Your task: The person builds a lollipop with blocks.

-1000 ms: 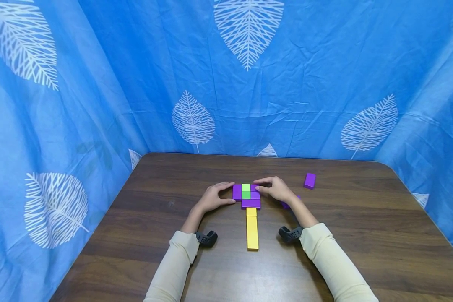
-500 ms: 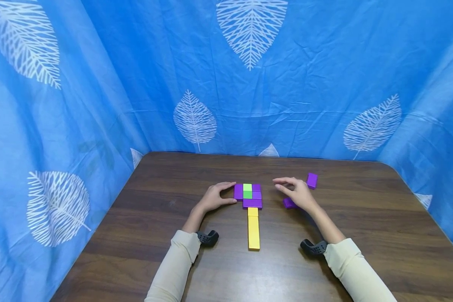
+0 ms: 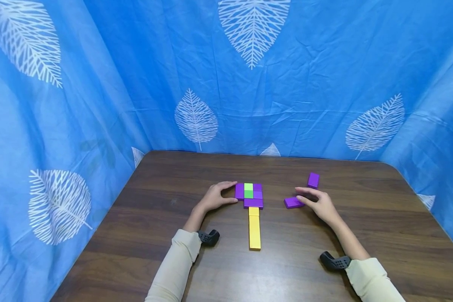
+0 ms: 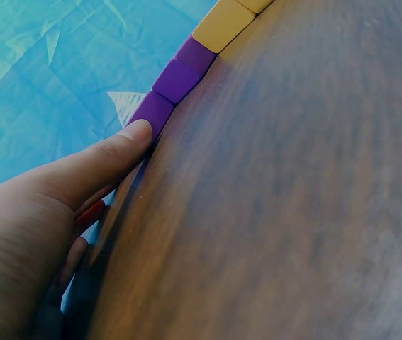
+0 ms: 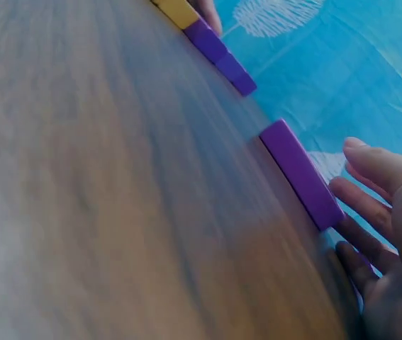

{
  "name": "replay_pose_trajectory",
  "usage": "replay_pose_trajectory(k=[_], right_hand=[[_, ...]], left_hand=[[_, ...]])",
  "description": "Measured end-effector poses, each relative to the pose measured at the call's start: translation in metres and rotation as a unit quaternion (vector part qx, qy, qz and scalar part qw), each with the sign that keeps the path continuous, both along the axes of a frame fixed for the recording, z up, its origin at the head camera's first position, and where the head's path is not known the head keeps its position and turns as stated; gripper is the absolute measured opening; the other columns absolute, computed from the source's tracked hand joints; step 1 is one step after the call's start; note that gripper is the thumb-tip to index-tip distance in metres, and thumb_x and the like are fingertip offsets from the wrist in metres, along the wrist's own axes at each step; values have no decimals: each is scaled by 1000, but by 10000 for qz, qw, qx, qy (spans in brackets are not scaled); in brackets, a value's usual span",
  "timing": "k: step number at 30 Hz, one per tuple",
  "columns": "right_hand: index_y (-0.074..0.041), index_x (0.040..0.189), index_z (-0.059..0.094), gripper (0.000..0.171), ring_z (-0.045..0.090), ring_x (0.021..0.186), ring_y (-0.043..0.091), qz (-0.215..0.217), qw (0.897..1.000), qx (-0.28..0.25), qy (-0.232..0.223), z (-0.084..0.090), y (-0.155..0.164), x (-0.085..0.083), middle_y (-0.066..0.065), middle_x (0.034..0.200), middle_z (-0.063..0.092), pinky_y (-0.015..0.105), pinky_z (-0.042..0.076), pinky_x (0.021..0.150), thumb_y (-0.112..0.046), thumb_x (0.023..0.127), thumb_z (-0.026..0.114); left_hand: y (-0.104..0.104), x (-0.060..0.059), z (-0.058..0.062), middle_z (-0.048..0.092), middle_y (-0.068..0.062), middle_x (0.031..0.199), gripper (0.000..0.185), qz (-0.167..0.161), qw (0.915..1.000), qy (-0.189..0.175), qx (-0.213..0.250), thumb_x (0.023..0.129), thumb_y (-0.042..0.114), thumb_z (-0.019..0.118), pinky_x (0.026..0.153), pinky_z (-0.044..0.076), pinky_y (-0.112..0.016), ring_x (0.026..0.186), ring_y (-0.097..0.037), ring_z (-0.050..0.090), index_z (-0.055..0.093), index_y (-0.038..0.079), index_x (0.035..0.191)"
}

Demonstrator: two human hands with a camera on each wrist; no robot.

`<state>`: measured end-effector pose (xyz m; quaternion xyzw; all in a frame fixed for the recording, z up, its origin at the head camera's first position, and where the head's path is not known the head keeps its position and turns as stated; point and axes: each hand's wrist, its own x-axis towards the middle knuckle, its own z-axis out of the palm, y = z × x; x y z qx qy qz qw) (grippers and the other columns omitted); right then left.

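Note:
Flat on the wooden table lies a joined figure of blocks: purple blocks (image 3: 253, 203) around a light green block (image 3: 248, 186) and a darker green block (image 3: 248, 194), with a yellow strip (image 3: 254, 233) running toward the near side. My left hand (image 3: 215, 196) pinches the leftmost purple block (image 3: 239, 191) by its near and far ends; its thumb (image 4: 140, 131) presses the near end in the left wrist view. My right hand (image 3: 321, 205), fingers parted, hovers at the right end of a loose purple block (image 5: 303, 177), holding nothing.
Behind the right hand a second loose purple block (image 3: 313, 180) lies on the table (image 3: 154, 251). A blue curtain (image 3: 305, 84) with white leaf prints hangs along the table's far edge and sides. Each wrist wears a black band (image 3: 335, 261).
My right hand has left the figure's right side and moved right to the nearer loose purple block, which is now more exposed. My left hand stays at the figure's left side.

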<state>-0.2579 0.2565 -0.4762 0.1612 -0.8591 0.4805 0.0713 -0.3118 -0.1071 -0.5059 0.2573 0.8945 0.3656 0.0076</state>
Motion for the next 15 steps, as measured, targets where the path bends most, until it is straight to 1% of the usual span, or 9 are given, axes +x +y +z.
replay_pose_trajectory(k=[3,6,8,12,15], right_hand=[[5,117,60,33,55,104,37,53,9998,123,-137,2,4,4,20,111,62,21,45,81,-12,88,63],[2,120,60,36,54,106,37,64,9994,268,-212,-5,15,2,19,114,62,20,45,82,-15,88,64],[-3,121,60,37,54,107,34,67,9989,380,-260,-13,23,-1,16,116,62,17,44,81,-18,88,65],[-10,123,61,40,57,103,23,100,9974,688,-175,-25,31,-6,9,114,63,15,43,79,-24,87,66],[-13,123,62,40,56,96,18,101,9961,873,-61,-27,32,-7,8,112,64,21,44,77,-26,85,67]], left_hand=[[0,0,0,48,-6,135,65,11,10000,-18,-19,79,42,71,103,34,-40,126,-23,41,49,18,136],[1,0,0,48,-6,135,65,-1,10000,-10,-30,79,43,70,103,34,-39,126,-23,41,49,19,136],[1,0,0,48,-6,135,65,-17,10000,-2,-27,79,42,70,103,34,-39,126,-23,41,49,19,136],[1,0,0,48,-5,136,65,1,10000,-43,-29,79,42,71,103,33,-38,126,-22,41,49,19,136],[0,-1,0,48,-6,135,65,-12,10000,-17,-40,79,42,71,103,33,-38,126,-22,41,49,18,135]])
